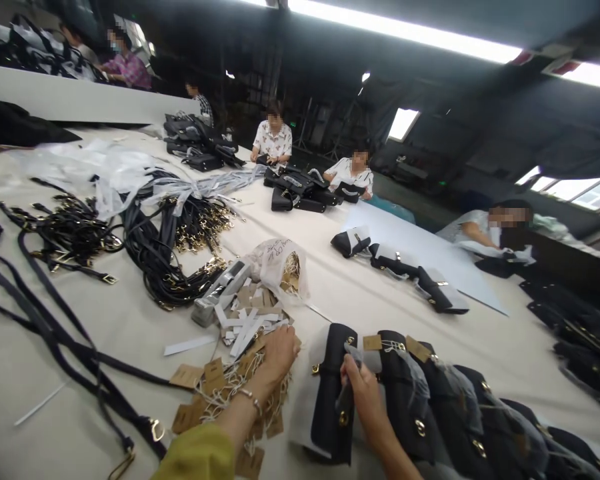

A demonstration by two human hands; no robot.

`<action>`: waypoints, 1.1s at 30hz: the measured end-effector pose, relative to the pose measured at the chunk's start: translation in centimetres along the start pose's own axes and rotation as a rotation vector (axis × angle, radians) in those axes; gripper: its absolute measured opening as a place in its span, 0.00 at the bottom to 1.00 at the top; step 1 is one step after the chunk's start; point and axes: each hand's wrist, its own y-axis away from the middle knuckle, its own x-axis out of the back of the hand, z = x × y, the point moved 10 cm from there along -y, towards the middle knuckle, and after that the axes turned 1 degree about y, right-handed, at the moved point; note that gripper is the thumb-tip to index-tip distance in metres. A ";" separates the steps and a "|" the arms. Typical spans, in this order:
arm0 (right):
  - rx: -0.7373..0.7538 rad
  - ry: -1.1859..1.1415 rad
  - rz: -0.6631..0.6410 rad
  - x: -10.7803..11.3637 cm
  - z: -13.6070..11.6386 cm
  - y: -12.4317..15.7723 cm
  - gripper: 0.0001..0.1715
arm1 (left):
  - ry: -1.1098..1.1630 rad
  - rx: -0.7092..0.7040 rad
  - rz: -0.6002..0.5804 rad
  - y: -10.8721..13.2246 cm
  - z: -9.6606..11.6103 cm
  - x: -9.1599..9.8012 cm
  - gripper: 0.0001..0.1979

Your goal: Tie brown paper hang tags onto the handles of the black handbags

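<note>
The left hand (279,350) reaches forward and bends down over the tags (213,380), fingers curled; whether they grip one, the viewer cannot tell. The right hand (361,383), wrist raised, is closed round the wrapped handle (345,399) of a black bag (326,400), which lies on the table (280,227) between the hands. Beyond the left hand, a clear pouch (269,259) holds tan strings (292,268) at its open mouth; more bags (405,400) line up right of the right hand

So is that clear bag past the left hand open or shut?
Open: beyond the left hand, the clear bag gapes at one end, showing pale strings.
</note>
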 end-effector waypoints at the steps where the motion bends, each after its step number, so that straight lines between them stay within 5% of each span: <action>1: -0.007 0.026 -0.016 -0.4 0.6 0.4 0.30 | -0.028 0.019 -0.028 -0.7 0.0 -0.7 0.12; 7: 0.040 0.117 -0.053 0.4 -0.5 1.7 0.29 | -0.088 0.108 -0.143 -2.4 -1.1 -3.1 0.15; 16: 0.140 0.257 0.021 3.9 -1.5 5.3 0.24 | 0.094 0.134 -0.198 -2.0 -0.8 -0.5 0.13; 23: 0.236 0.295 -0.138 0.3 -4.5 8.1 0.19 | 0.479 -0.088 -0.147 -0.5 1.3 5.2 0.09; 28: 0.273 0.149 -0.144 -2.0 -6.5 8.3 0.20 | 0.889 -0.173 -0.204 2.3 3.1 9.0 0.18; 33: 0.201 -0.104 -0.146 -3.6 -7.2 8.2 0.30 | 1.145 -0.180 -0.326 7.2 6.0 9.5 0.23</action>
